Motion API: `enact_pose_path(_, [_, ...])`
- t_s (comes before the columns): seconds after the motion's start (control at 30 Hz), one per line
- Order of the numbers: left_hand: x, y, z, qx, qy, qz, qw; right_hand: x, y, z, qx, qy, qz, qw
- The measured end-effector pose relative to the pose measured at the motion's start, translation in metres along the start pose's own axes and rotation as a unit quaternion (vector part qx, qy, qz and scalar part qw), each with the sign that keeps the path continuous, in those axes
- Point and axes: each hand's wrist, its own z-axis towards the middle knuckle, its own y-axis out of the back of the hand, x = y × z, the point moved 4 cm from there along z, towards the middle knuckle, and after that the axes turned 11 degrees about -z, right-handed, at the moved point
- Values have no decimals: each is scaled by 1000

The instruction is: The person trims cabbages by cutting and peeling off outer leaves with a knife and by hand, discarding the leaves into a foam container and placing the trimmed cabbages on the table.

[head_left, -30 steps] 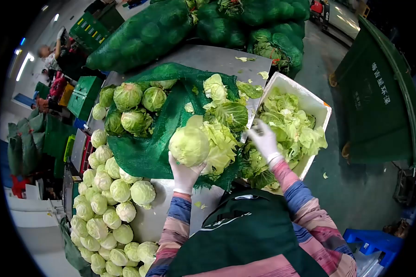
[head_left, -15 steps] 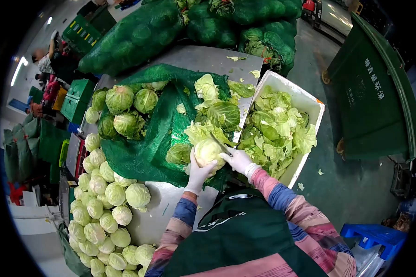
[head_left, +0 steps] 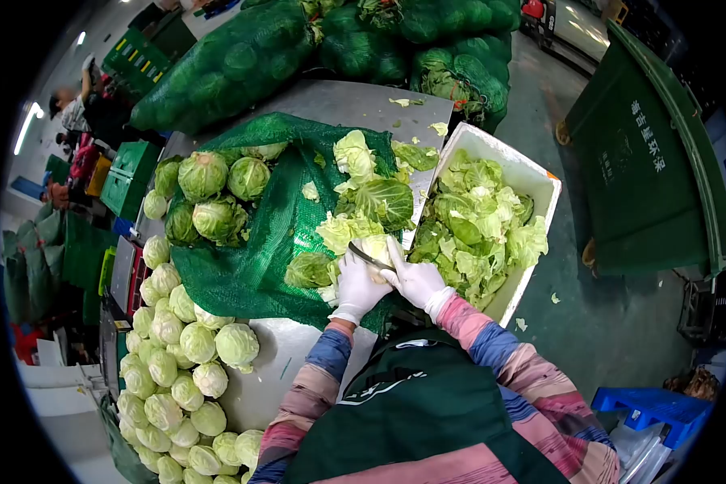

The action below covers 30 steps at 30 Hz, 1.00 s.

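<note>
Both of my hands wear white gloves. My left hand [head_left: 358,284] is closed round the near left side of a pale cabbage [head_left: 374,248], much of which the hands hide. The fingers of my right hand [head_left: 418,282] are closed on a knife [head_left: 366,256], its handle mostly hidden; the dark curved blade lies across the cabbage, pointing up and left. Loose outer leaves [head_left: 343,232] lie just beyond. To the left, a greener cabbage [head_left: 307,270] rests on the green mesh sack [head_left: 258,278] spread over the metal table [head_left: 278,351].
A white foam box [head_left: 526,278] full of leaves stands to the right. Several trimmed cabbages [head_left: 196,341] are piled at left, untrimmed ones [head_left: 218,216] on the mesh. Full mesh sacks [head_left: 234,73] line the back. A green wheeled bin [head_left: 649,161] stands far right; another person [head_left: 77,109] is far left.
My left hand has shifted round the cabbage, its fingers now nearer the blade. The knife has swung from the cabbage's upper right to across its left. My right hand has stayed close beside it.
</note>
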Motion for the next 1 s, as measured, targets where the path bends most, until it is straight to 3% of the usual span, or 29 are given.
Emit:
enact_pose_path(0.2, [-4,-3,0,5,34,-6,999,-4,6,10,15,4,-37,999])
enact_pose_path(0.3, [-7,-2,-8,-48,19,-29,998,-14,-2,18,46,-33,-46,997])
enact_pose_path(0.37, [-13,0,-23,-85,-12,-68,994,-66,-13,29,-128,-171,148,966])
enact_pose_path(0.43, [2,3,-35,-84,-8,-74,994,-102,-10,27,-39,-252,137,957])
enact_pose_path(0.5, [28,4,-39,-100,18,-210,972,-143,-33,16,52,-334,119,934])
enact_pose_path(0.53, [33,8,-38,-104,58,-257,959,-149,-35,15,51,-302,33,951])
enact_pose_path(0.57, [37,11,-36,-106,59,-257,959,-151,-43,13,51,-300,33,952])
enact_pose_path(0.63, [45,8,-32,-94,69,-302,946,-90,7,7,109,-356,241,896])
enact_pose_path(0.7, [40,9,-31,-95,62,-253,961,-45,-2,12,-24,-184,250,950])
enact_pose_path(0.77, [29,13,-31,-84,52,-214,972,-7,-2,20,-59,-148,196,968])
enact_pose_path(0.8, [30,14,-32,-80,51,-213,972,5,-5,27,-29,-170,167,971])
enact_pose_path(0.9, [43,14,-33,-67,68,-296,950,-3,-29,42,-15,-180,167,969])
enact_pose_path(0.97, [61,7,-34,-38,78,-409,909,-15,-39,51,-10,-152,165,974])
enact_pose_path(1.0, [66,6,-34,-36,87,-394,914,-32,-52,52,23,-193,164,967])
